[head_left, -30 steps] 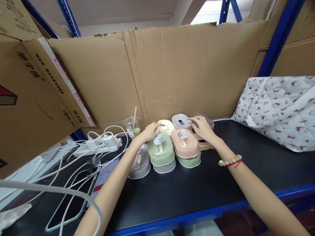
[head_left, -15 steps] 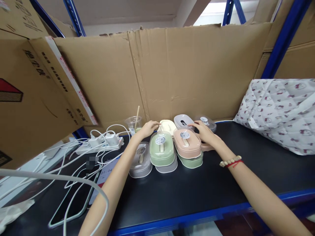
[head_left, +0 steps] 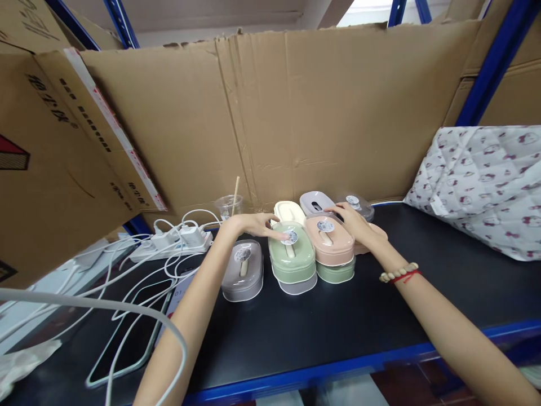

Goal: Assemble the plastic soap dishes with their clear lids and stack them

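Observation:
A green lunch box (head_left: pixel 292 260) with a clear lid and round label sits on a grey one (head_left: pixel 299 286). My left hand (head_left: pixel 258 224) reaches over its back left corner, fingers apart, fingertips at the lid. Beside it a pink lunch box (head_left: pixel 333 250) rests on a second green one (head_left: pixel 337 273). My right hand (head_left: pixel 355 224) lies along the pink box's back right side with fingers spread and slightly bent; contact is hard to tell. Behind are a cream box (head_left: pixel 289 211) and a lilac-grey box (head_left: pixel 318 201). A separate grey lunch box (head_left: pixel 244 282) stands at the left.
A clear plastic cup (head_left: pixel 224 204) with a stick stands behind my left hand. Phones (head_left: pixel 127 332), white cables and a power strip (head_left: pixel 186 248) lie left. A cardboard wall (head_left: pixel 338 113) closes the back; a quilted patterned bag (head_left: pixel 486 192) sits right.
The green box and the grey one under it have shifted right, widening the gap to the left grey box. The pink box moved slightly right. My left hand moved right onto the green lid.

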